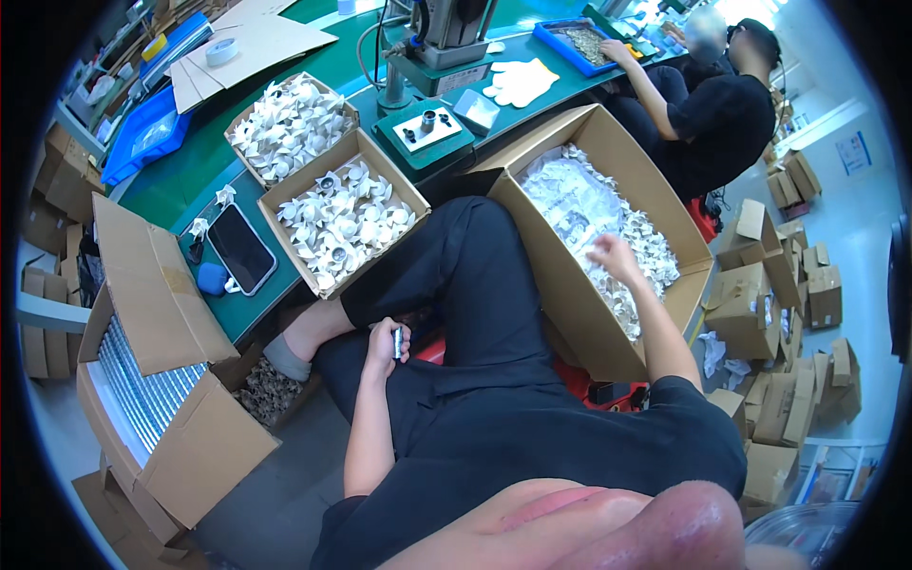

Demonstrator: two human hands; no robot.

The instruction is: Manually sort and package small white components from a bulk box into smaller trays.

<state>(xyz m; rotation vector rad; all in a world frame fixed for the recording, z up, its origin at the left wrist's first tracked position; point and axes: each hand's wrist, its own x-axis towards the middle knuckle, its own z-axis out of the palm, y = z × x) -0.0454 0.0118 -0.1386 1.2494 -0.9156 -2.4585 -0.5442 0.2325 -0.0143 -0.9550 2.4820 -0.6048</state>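
Low by my thigh, my left hand (382,350) is closed around a small, shiny metal cylinder (397,343). My right hand (616,259) reaches into a large open cardboard box (613,353) on my right, its fingers curled together above the contents. Whatever those fingers pinch, if anything, is too small to make out. Inside that box, a crumpled clear plastic bag (562,195) lies over many white bladed impellers (654,249). More white impellers (347,217) fill two smaller cartons (388,257) ahead of me to the left, a few with dark round centres.
A bench press (446,57) stands ahead, its fixture plate (425,130) on a green base. White gloves (521,84) lie beside it. On the bench are a phone (242,249) and a blue case (211,278). Metal tubes (142,380) fill a left carton. A co-worker (731,123) sits far right.
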